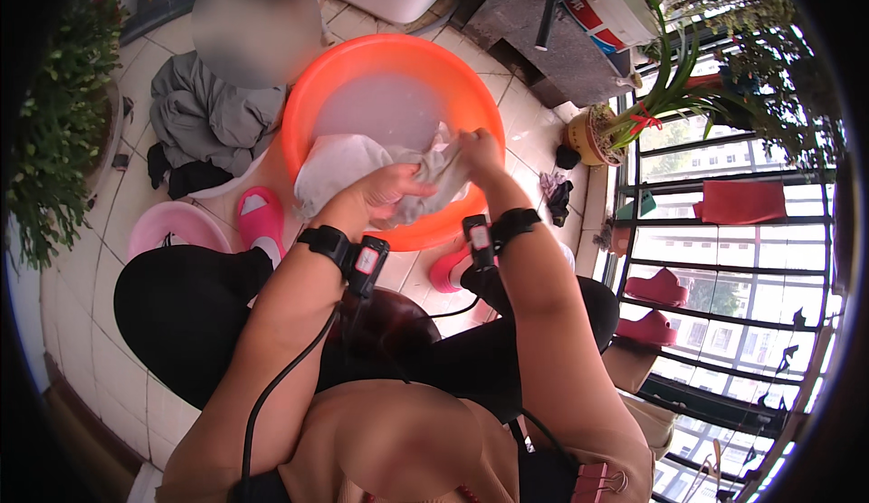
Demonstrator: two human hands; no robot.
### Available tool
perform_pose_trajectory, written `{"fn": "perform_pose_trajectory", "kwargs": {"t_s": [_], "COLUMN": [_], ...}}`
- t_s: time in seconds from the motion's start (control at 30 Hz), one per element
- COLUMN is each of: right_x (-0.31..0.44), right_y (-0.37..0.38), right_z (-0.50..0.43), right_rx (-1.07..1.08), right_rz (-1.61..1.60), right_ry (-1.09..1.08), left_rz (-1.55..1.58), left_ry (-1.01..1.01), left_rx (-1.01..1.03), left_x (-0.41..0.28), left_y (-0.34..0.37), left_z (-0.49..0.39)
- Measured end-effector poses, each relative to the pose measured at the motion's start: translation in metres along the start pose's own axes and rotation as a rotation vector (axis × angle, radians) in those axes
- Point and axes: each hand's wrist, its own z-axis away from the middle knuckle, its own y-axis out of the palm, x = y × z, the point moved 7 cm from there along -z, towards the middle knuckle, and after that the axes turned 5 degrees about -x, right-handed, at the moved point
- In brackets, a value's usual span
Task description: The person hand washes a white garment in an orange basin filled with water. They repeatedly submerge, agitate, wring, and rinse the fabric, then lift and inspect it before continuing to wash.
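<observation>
A large orange plastic basin with cloudy greyish water stands on the floor before me. Over its near side, my left hand holds a wet, light-coloured cloth, thumb stretched out along it. My right hand grips the same cloth farther right, its fingers closed in a fist. A whiter part of fabric spreads left of my hands, over the water and the basin's near-left wall. Whether it is one piece with the held cloth, I cannot tell.
Grey and black clothes are heaped in a pale tub at the left. A pink basin sits by my left knee. Dark small garments lie on tiles at right. A potted plant and a grey block stand beyond.
</observation>
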Motion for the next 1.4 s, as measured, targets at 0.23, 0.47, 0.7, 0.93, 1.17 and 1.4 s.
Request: {"fn": "perform_pose_trajectory", "kwargs": {"t_s": [0.23,0.47,0.7,0.93,1.17,1.4], "right_x": [0.017,0.059,0.090,0.086,0.090,0.072], "right_y": [0.015,0.002,-0.001,-0.036,-0.009,0.021], "right_z": [0.055,0.035,0.104,0.096,0.099,0.103], "right_rx": [1.007,0.675,0.357,-0.256,-0.066,0.153], "right_rz": [-0.828,-0.925,-0.078,0.239,0.349,0.313], "right_ry": [0.489,0.235,-0.475,-0.457,-0.561,-0.571], "left_rz": [-0.171,-0.145,1.006,0.930,0.916,0.933], "left_ry": [0.132,0.703,0.476,0.291,0.331,0.539], "left_rx": [-0.034,-1.242,0.476,0.094,-0.103,0.236], "left_x": [-0.047,-0.066,0.003,0.005,0.001,0.018], "left_y": [0.005,-0.045,0.044,0.059,0.046,0.036], "left_z": [0.027,0.080,0.009,-0.014,-0.004,-0.024]}}
